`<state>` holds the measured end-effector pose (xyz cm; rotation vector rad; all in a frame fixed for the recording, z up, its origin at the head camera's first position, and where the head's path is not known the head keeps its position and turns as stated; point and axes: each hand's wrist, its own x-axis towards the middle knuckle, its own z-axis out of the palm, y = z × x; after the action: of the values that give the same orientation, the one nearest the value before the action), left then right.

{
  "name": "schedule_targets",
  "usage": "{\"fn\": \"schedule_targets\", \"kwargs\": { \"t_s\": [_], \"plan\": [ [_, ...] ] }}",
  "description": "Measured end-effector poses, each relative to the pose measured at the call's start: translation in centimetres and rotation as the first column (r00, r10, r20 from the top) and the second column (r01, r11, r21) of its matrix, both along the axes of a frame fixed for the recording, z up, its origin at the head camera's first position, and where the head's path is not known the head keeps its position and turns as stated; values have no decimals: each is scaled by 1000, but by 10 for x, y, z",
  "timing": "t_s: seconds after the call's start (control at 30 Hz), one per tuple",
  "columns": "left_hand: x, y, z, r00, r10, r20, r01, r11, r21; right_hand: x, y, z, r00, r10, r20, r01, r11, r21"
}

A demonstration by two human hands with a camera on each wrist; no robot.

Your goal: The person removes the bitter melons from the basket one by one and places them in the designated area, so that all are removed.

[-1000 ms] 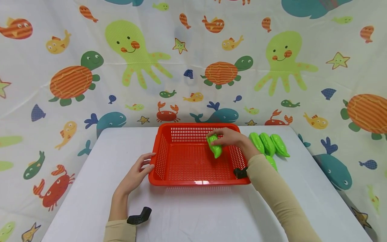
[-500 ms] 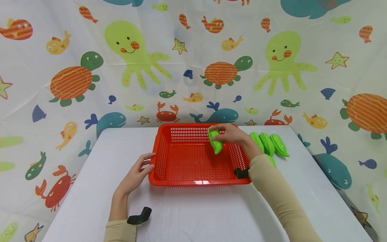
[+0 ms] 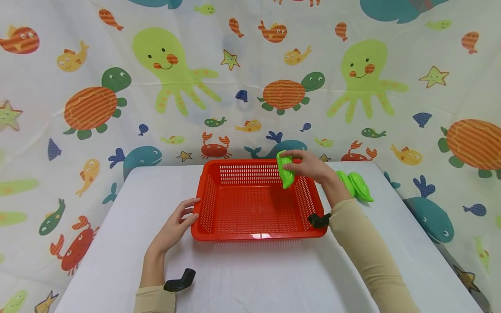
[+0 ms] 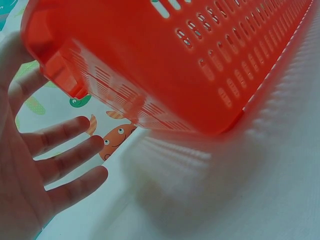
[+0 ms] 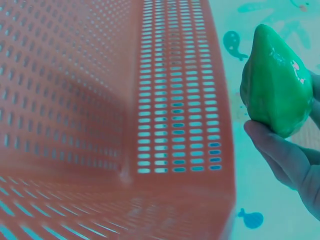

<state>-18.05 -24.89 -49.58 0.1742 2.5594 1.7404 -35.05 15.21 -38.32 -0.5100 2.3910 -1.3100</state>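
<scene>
A bright green, pointed, ridged toy fruit (image 3: 286,174) is held up near the red basket's back right corner. My right hand (image 3: 311,165) pinches it between thumb and fingers. In the right wrist view the toy fruit (image 5: 277,85) is seen close up, with its tapered end upward and the basket wall to its left. The red plastic basket (image 3: 256,237) stands on the white table, and its visible floor is bare. My left hand (image 3: 176,224) rests against the basket's left rim. The left wrist view shows its fingers (image 4: 75,187) spread, several of them apart from the basket wall.
More green toy fruits (image 3: 360,187) lie on the table (image 3: 391,243) to the right of the basket, partly hidden by my right arm. A curtain (image 3: 235,69) printed with sea animals hangs behind the table.
My right hand has lifted the green toy fruit from over the basket floor, up and rightward to the back rim. The left hand has stayed at the left rim.
</scene>
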Motion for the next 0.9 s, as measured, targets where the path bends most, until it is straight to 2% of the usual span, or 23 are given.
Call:
{"fn": "schedule_targets", "kwargs": {
  "t_s": [0.23, 0.6, 0.9],
  "plan": [
    [1, -1, -2, 1000, -2, -14, 2, 1000, -4, 2, 10, 10, 1000, -15, 5, 15, 998, -55],
    [0, -2, -3, 1000, -3, -23, 3, 1000, -1, 16, 24, 29, 990, -62, -125, 54, 996, -64],
    [0, -2, -2, 1000, 0, -14, -1, 1000, -3, 25, 42, 35, 984, -70, -165, 66, 997, -26]
  ]
}}
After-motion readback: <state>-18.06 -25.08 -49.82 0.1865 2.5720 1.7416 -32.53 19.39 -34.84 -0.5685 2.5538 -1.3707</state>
